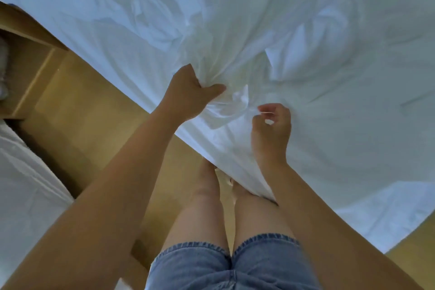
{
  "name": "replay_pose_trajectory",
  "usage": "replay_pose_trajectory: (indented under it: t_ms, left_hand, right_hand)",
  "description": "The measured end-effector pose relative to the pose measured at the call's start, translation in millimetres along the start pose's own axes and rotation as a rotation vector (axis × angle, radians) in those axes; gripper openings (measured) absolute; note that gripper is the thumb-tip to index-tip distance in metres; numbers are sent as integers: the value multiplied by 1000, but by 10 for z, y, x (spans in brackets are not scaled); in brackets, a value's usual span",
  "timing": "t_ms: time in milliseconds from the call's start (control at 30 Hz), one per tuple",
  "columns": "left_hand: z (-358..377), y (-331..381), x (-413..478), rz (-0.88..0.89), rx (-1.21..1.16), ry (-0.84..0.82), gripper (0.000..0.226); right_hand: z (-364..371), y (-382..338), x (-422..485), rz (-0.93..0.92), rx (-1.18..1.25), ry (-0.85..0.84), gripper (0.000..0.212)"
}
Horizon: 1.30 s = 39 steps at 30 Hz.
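Here, my left hand (190, 94) curled its fingers tight round a bunch of white sheet (235, 30) at the near edge of the bed (367, 209), likely gathering slack. My right hand (270, 125) pinched a thin fold just beside it.

Sheet (306, 30): plain white, bluish cast in shade. Floor (82, 92): honey-tan wood, plain. Bedside unit (28, 54): light tan wood, matching floor. Shorts (259, 263): mid-blue denim, paler frayed hem. Second bedding (23, 183), left edge: plain white.
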<state>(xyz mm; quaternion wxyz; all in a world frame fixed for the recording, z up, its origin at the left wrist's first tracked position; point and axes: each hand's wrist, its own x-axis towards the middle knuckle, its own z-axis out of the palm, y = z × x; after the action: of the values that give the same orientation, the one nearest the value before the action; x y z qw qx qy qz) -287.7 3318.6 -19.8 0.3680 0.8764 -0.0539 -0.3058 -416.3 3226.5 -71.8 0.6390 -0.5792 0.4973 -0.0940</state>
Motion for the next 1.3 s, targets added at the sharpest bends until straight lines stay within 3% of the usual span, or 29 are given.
replay_pose_trajectory:
  t_ms: [67, 167, 233, 300, 367, 467, 567, 667, 767, 967, 1100, 1167, 1300]
  left_hand:
    - [-103, -36, 59, -35, 159, -27, 26]
    - [-123, -57, 129, -41, 294, -11, 30]
    - [-85, -60, 159, -8, 357, -32, 23]
    - [-45, -77, 168, 2, 378, -26, 21]
    - [2, -88, 163, 7, 357, 29, 25]
    - [42, -88, 160, 39, 339, 197, 37]
    - [77, -86, 190, -18, 467, 291, 30]
    - [89, -9, 171, -135, 327, 255, 32]
    - [59, 78, 55, -119, 42, 143, 34]
    - [-165, 293, -120, 44, 176, 128, 50]
    - [-364, 550, -250, 124, -18, 167, 40]
    - [-425, 710, -344, 181, -244, 232, 37]
    - [-511, 1007, -309, 244, -590, 303, 36]
  right_hand:
    - [-84, 247, 81, -298, -435, -183, 23]
    - [-124, 632, 271, -542, -1307, -649, 82]
    - [-156, 775, 378, -664, -1597, -696, 101]
    - [-191, 812, 448, -768, -1741, -601, 87]
    - [-213, 778, 541, -841, -1739, -516, 65]
    - [-264, 551, 612, -688, -1323, -550, 39]
    - [-434, 159, 546, -770, -874, -345, 35]
    - [-566, -296, 368, -921, -692, -148, 40]
    - [-503, -739, 235, -988, -644, -48, 58]
    - [-497, -1161, 227, -1134, -593, 145, 60]
    - [-470, -1425, 404, -1120, -437, 311, 57]
    - [-312, -1576, 400, -1208, -468, 277, 58]
    - [77, -1646, 212, -1235, -585, 26, 64]
